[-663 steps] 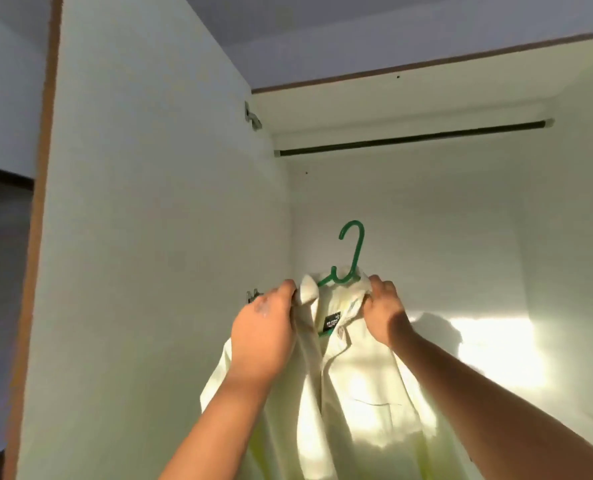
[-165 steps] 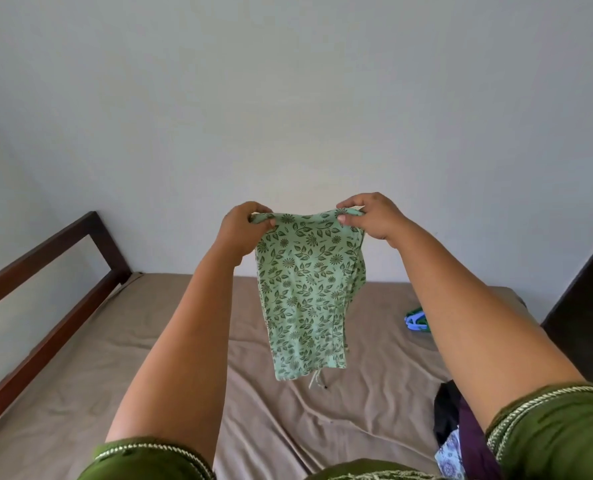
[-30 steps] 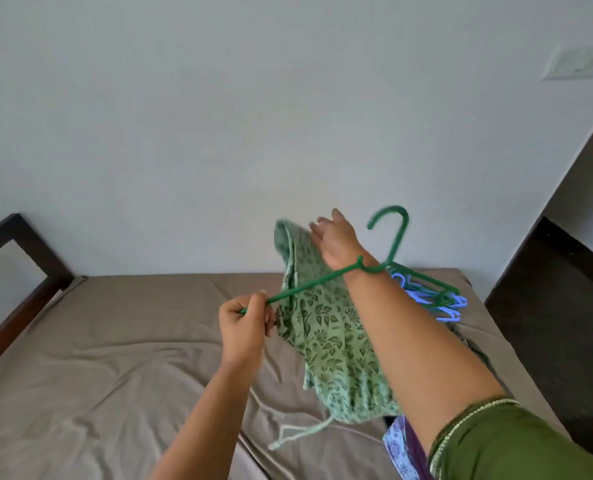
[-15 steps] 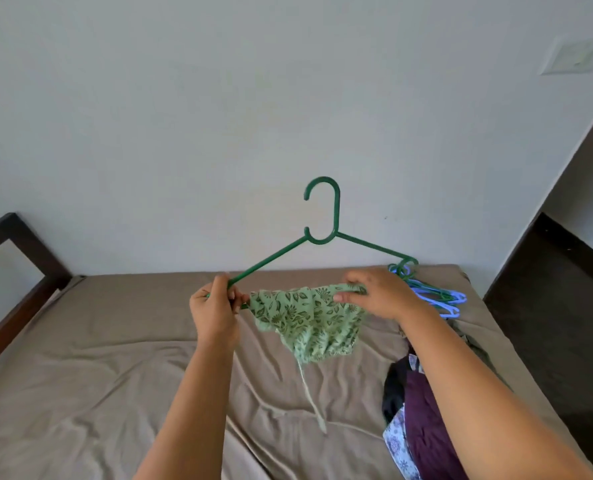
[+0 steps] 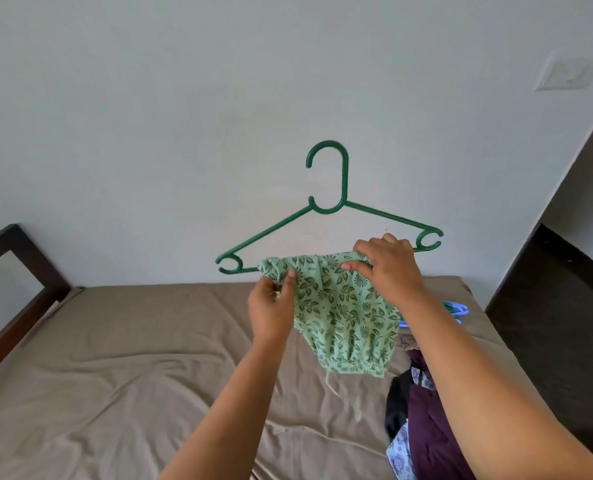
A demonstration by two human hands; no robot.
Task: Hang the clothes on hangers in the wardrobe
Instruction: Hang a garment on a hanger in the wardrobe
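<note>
A dark green plastic hanger [image 5: 336, 202] is held upright in front of the white wall, hook at the top. A light green leaf-print garment [image 5: 343, 313] is folded over its bottom bar and hangs down. My left hand [image 5: 271, 310] pinches the garment's left end at the bar. My right hand [image 5: 388, 268] grips the garment's right end together with the bar. The bar itself is mostly hidden under the cloth.
Below lies a bed with a creased beige sheet [image 5: 115, 368] and a dark wooden frame [image 5: 21, 278] at the left. A pile of purple and printed clothes [image 5: 423, 420] sits at the lower right. Blue hangers [image 5: 457, 311] lie behind my right forearm. A dark doorway [image 5: 572, 271] opens on the right.
The hanger has risen and turned upright, facing me. The garment now lies spread further along the bottom bar, and both hands have shifted right along it.
</note>
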